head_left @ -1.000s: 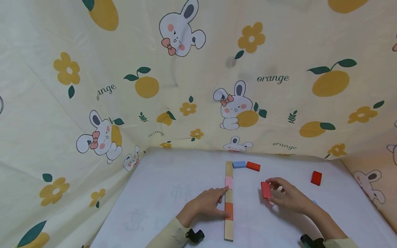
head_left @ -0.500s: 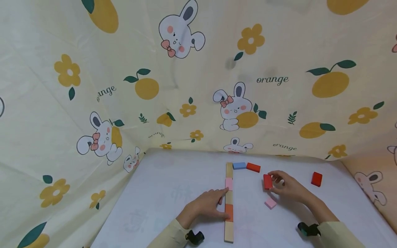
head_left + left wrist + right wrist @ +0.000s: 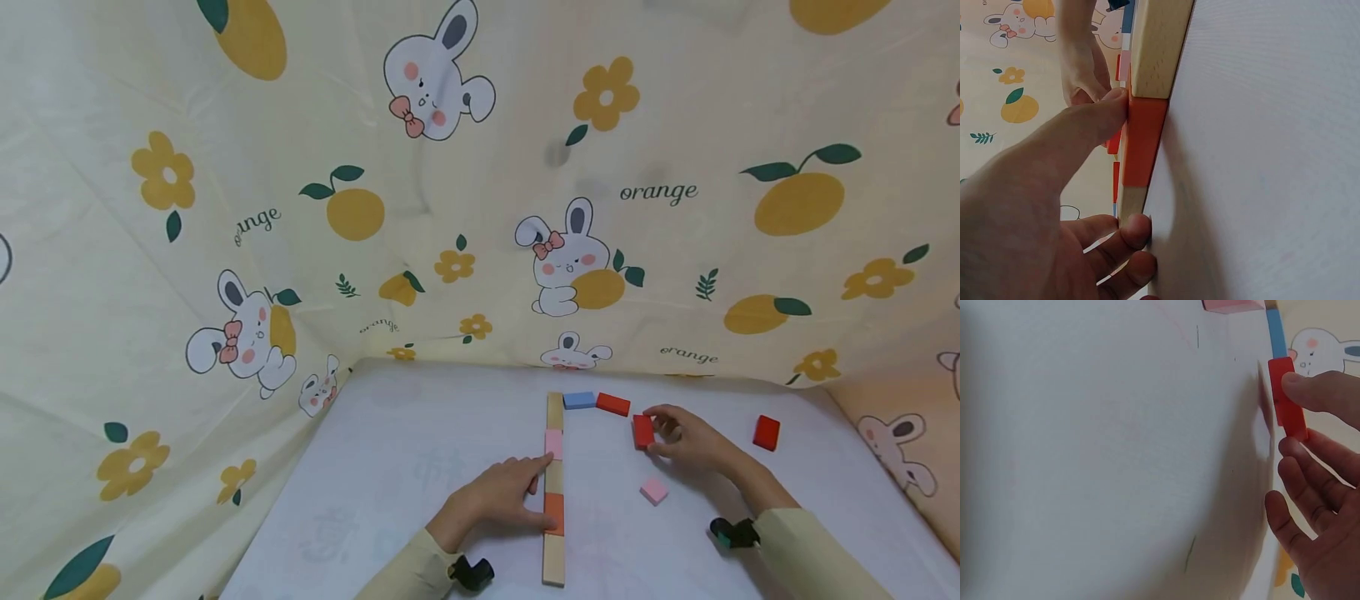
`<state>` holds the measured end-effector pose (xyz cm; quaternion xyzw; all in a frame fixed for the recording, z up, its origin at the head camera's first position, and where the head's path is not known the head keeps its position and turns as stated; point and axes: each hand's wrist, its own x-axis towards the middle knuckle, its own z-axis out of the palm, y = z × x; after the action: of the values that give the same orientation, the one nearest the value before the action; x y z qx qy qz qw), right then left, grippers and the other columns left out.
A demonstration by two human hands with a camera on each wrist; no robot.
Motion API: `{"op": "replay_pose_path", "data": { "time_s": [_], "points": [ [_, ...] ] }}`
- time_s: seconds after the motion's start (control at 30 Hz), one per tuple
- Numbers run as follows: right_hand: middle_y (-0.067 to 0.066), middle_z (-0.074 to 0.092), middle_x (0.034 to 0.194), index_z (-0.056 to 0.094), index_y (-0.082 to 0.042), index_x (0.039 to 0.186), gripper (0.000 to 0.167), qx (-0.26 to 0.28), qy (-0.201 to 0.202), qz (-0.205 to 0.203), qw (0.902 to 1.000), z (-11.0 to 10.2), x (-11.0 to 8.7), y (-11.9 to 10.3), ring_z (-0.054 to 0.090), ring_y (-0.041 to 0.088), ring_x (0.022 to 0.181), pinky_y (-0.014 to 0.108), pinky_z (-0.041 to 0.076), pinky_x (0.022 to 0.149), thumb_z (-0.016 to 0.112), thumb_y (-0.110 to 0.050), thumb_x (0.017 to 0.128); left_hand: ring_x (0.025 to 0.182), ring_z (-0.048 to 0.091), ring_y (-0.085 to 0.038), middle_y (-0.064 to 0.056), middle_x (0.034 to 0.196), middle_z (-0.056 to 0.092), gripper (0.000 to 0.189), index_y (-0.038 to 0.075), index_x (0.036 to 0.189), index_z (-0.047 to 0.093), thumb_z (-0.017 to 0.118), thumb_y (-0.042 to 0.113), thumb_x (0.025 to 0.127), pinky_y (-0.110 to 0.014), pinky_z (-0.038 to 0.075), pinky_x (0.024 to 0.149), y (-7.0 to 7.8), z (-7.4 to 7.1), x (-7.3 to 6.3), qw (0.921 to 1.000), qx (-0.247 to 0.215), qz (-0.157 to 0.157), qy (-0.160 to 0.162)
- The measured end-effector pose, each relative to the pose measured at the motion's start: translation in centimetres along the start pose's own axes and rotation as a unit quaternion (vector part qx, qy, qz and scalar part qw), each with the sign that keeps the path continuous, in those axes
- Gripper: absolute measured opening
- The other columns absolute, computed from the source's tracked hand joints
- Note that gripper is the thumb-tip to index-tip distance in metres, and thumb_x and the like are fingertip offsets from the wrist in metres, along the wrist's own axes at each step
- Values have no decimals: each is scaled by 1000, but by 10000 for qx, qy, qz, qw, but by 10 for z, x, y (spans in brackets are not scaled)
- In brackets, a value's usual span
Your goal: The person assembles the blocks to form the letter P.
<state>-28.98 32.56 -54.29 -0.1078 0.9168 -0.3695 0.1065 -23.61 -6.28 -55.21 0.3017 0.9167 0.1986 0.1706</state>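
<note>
A straight row of end-to-end blocks runs up the white table: plain wooden ones (image 3: pixel 553 562), an orange block (image 3: pixel 553 507) and a pink block (image 3: pixel 553 442). My left hand (image 3: pixel 495 493) rests along the row's left side, thumb at the orange block and index finger reaching the pink one. In the left wrist view the thumb touches the orange block (image 3: pixel 1144 140). A red block (image 3: pixel 643 432) is pinched between thumb and fingers of my right hand (image 3: pixel 693 442). In the right wrist view this red block (image 3: pixel 1287 400) appears tilted above the table.
From the row's far end, a blue block (image 3: pixel 579 401) and another red block (image 3: pixel 612 404) extend to the right. A pink block (image 3: pixel 653 492) lies loose nearer me. One more red block (image 3: pixel 766 433) lies at the far right. A printed cloth (image 3: pixel 480 208) hangs behind the table.
My right hand has carried the red block away from me, toward the red block at the row's far end, uncovering the loose pink block. My left hand has stayed in place.
</note>
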Motion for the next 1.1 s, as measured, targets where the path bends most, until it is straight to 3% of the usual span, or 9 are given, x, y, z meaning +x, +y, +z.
{"op": "replay_pose_path", "data": {
  "time_s": [1.1],
  "points": [
    [17, 59, 124, 53, -2, 150, 71, -87, -243, 45, 9997, -3, 20, 8, 56, 34, 113, 42, 57, 91, 87, -20, 91, 85, 46, -5, 11, 93, 52, 100, 23, 168, 37, 80, 66, 88, -25, 36, 69, -1, 0, 1, 9998, 143, 115, 26]
  ]
}}
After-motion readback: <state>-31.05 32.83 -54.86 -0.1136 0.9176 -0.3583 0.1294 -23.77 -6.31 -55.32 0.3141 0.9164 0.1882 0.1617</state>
